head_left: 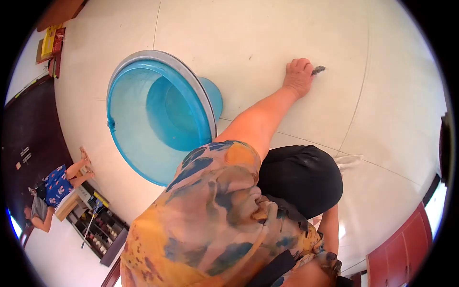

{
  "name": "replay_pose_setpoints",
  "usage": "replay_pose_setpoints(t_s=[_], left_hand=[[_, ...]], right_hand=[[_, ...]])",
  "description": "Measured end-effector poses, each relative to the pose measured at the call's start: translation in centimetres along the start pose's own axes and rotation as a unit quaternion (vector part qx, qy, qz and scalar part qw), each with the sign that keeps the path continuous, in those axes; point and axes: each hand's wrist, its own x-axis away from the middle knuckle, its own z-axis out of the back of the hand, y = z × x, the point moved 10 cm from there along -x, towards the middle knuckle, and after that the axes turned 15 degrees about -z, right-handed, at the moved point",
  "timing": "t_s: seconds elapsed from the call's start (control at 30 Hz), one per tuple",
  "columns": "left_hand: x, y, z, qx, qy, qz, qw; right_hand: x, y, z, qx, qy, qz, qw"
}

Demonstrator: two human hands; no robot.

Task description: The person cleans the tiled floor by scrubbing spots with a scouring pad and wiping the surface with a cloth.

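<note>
My left hand [299,76] reaches far out over the pale tiled floor, its fingers bent and closed. A small dark grey clump [318,70], rough like a wad of steel wool, sticks out at the hand's right side against the floor. Most of it may be covered by the fingers. To the left of my outstretched arm, a large blue bucket [165,107] lies tilted with its wide mouth facing me. My right forearm [330,229] comes down behind my black-clad knee [301,182], and the hand itself is hidden. Something whitish [350,162] shows on the floor beyond the knee.
Pale floor tiles [229,28] with thin joints spread around me. At the far left a person [60,186] in blue patterned shorts sits beside a shoe rack [98,234]. A dark door [33,129] stands behind them. Red cabinets [401,244] line the lower right.
</note>
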Motion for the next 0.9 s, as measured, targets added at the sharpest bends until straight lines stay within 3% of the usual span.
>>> replay_pose_setpoints(t_s=[0.07, 0.17, 0.23, 0.3, 0.33, 0.37, 0.4, 0.5, 0.6, 0.67, 0.77, 0.87, 0.9], left_hand=[[-0.7, -0.5, -0.4, -0.015, -0.031, 0.086, 0.996], [-6.2, 2.3, -1.1, 0.017, -0.192, 0.033, 0.981], [-10.3, 6.8, 1.2, 0.018, -0.371, -0.11, 0.922], [-11.6, 9.9, 7.5, 0.014, -0.448, -0.214, 0.868], [-11.5, 10.3, 11.3, 0.048, -0.439, -0.246, 0.862], [-10.6, 10.2, 16.5, 0.006, -0.479, -0.182, 0.859], [-10.2, 9.0, 20.0, -0.044, -0.447, -0.216, 0.867], [-8.9, 3.6, 29.2, -0.136, -0.367, -0.176, 0.903], [-6.6, 5.3, 31.3, -0.077, -0.34, -0.145, 0.926], [-4.7, 8.8, 28.0, -0.025, -0.36, -0.261, 0.895], [1.3, 11.7, 18.9, -0.037, -0.592, -0.292, 0.75], [9.6, 10.0, 11.4, -0.16, -0.79, -0.311, 0.503], [12.4, 7.3, 9.2, -0.181, -0.822, -0.3, 0.449]], right_hand=[[0.5, -3.4, -0.7, 0.021, -0.037, -0.001, 0.999], [1.2, -9.3, 0.2, 0.087, -0.098, -0.058, 0.99], [3.1, -12.6, 1.9, 0.133, -0.085, -0.075, 0.985], [4.1, -14.6, 3.1, 0.119, -0.06, -0.062, 0.989], [4.2, -14.4, 3.4, 0.109, -0.055, -0.08, 0.989], [4.0, -14.5, 3.4, 0.101, -0.054, -0.093, 0.989], [4.1, -14.5, 3.1, 0.092, -0.055, -0.105, 0.989], [4.7, -15.2, 3.1, 0.117, -0.045, -0.112, 0.986], [4.7, -14.1, 2.8, 0.139, -0.041, -0.115, 0.983], [5.4, -14.9, 3.8, 0.152, -0.026, -0.12, 0.981], [6.4, -16.9, 5.3, 0.191, -0.046, -0.125, 0.973], [6.7, -17.4, 5.9, 0.19, -0.073, -0.151, 0.967], [6.8, -17.3, 5.9, 0.172, -0.066, -0.156, 0.97]])
